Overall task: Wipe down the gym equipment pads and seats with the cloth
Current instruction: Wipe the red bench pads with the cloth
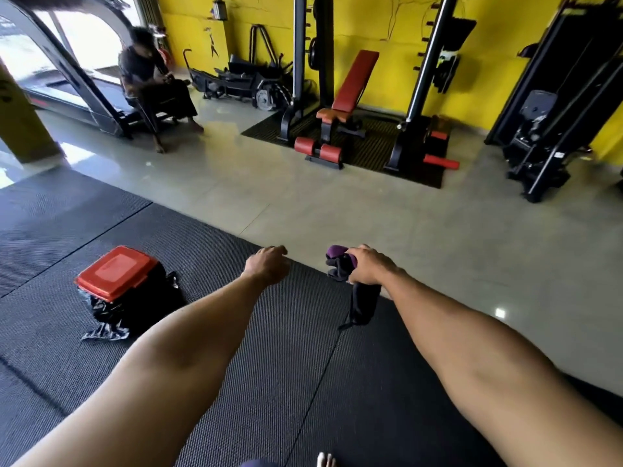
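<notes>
My right hand (pixel 369 266) grips a dark cloth with a purple patch (pixel 340 264); part of it hangs below my fist. My left hand (pixel 269 264) is stretched out beside it with its fingers loosely curled and holds nothing. Across the tiled floor stands an incline bench with a red back pad (pixel 355 79), a red seat (pixel 332 114) and two red roller pads (pixel 317 148) at its foot. More red pads (pixel 440 160) sit at the base of the rack to its right.
A red-lidded bin lined with a black bag (pixel 116 273) stands on the black rubber mat (pixel 236 348) to my left. A person (pixel 151 82) sits by a treadmill (pixel 67 82) at the far left. A black weight machine (pixel 553 109) stands at the far right against the yellow wall.
</notes>
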